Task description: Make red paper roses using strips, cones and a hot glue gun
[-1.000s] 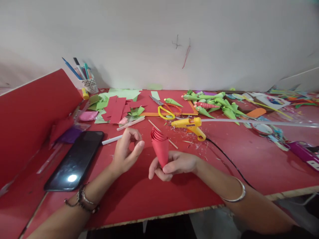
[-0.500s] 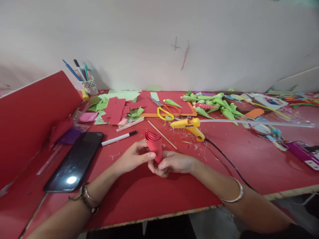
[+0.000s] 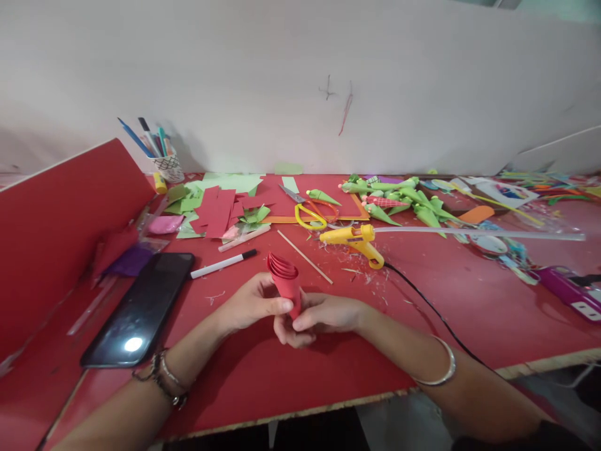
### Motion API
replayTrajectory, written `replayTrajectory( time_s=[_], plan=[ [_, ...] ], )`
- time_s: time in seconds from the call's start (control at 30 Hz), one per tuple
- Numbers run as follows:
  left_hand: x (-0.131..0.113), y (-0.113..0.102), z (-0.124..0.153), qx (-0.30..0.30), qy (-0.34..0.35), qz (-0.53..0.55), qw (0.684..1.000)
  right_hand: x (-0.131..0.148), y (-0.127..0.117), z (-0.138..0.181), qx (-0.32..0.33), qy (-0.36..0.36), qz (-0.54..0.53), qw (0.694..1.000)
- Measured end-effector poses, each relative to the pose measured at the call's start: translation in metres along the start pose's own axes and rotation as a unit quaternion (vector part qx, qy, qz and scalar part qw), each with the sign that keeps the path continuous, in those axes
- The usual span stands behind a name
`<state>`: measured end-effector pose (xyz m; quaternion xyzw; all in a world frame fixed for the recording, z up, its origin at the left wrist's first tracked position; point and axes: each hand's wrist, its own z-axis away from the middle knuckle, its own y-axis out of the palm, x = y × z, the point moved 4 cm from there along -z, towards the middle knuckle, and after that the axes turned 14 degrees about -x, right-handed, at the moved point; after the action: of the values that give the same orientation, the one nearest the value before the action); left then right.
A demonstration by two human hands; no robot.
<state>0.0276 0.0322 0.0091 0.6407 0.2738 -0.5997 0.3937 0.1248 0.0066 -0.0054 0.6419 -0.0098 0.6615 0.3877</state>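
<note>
A roll of red paper (image 3: 285, 280), layered in a spiral at its wider top, tapers downward between my two hands. My left hand (image 3: 257, 300) grips its side, thumb across the front and fingers behind it. Around the narrow lower end, my right hand (image 3: 314, 318) is closed, with its thumb pressed on the paper. Just beyond the roll lies a thin wooden stick (image 3: 305, 257). To the right of that is a yellow glue gun (image 3: 354, 241) with a long clear glue stick in its back. A white marker with a black cap (image 3: 223, 264) rests at left.
A black phone (image 3: 141, 310) lies left of my forearm. Behind are red paper strips (image 3: 220, 210), yellow-and-orange-handled scissors (image 3: 310, 213) and several green paper cones (image 3: 417, 203). A pen cup (image 3: 168, 168) stands back left. The glue gun's black cord (image 3: 432, 313) runs toward the table's front edge.
The paper roll and both hands have shifted slightly left and down in the view, the roll leaning a little more to the left. Both hands keep their hold.
</note>
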Motion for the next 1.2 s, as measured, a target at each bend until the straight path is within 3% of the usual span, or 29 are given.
replayTrajectory(
  time_s=[0.17,0.27,0.53,0.7,1.2],
  plan=[
    [0.003,-0.005,-0.003,-0.074,-0.015,0.015,0.997,0.002,-0.006,-0.001,-0.113,-0.027,0.079,0.99],
    [0.002,-0.006,-0.004,-0.104,-0.006,0.003,0.995,0.004,-0.007,0.0,-0.148,-0.049,0.135,0.979],
    [0.0,-0.006,-0.001,-0.101,0.024,-0.025,0.994,0.006,0.0,0.001,-0.085,-0.041,0.15,0.984],
    [-0.003,-0.011,-0.001,-0.139,0.065,-0.061,0.986,0.006,0.0,0.001,-0.071,-0.035,0.151,0.985],
    [0.006,0.004,0.001,-0.018,-0.042,-0.006,0.999,0.001,-0.005,-0.001,-0.083,-0.037,0.119,0.989]
  ],
)
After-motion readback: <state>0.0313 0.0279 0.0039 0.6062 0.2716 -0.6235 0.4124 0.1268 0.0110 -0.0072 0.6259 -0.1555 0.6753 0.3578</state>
